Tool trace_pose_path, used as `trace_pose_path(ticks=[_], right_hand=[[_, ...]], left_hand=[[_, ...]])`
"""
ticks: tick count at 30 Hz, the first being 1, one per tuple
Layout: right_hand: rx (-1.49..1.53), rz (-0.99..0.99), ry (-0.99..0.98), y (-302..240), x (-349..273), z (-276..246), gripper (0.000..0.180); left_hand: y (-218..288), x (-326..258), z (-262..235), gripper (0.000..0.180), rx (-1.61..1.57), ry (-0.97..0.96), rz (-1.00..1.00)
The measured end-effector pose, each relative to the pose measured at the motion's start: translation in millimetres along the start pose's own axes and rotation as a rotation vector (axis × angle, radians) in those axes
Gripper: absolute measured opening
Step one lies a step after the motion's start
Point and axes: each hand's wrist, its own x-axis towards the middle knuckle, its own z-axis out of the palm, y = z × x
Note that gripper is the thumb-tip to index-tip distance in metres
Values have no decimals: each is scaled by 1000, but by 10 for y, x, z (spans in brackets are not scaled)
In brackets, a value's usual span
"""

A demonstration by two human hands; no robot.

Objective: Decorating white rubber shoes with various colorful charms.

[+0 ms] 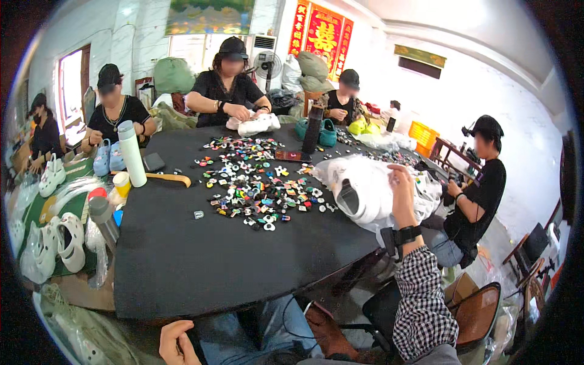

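At the right end of the dark table, a clear plastic bag (331, 170) wraps white clogs (366, 204). My right hand (400, 184) is raised over it, fingers bent together on the bag's upper film. That forearm wears a black wrist strap and a checked sleeve. Down by my lap, below the table's near edge, my left hand (176, 342) is loosely curled with nothing visible in it. A heap of small colourful shoe charms (255, 188) spreads over the table's middle, and one pale square charm (198, 215) lies apart from it.
Along the left stand a pale bottle (132, 155), a grey bottle (103, 219), a yellow-bodied jar (122, 184) and cream clogs (72, 243). A dark tumbler (312, 131) rises behind the charms. Several co-workers sit around the table; one handles a white clog (258, 125). A chair (477, 313) stands at my right.
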Motion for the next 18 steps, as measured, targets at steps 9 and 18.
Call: trace_pose_path(ticks=[9,18], right_hand=[[68,-551,197,-881,-181,621,19],[716,-671,-316,-1480,-797,1317,24]], left_hand=[[-20,-12,-8,17,6,-6,-27],[45,3,180,31,-126,-183,58]])
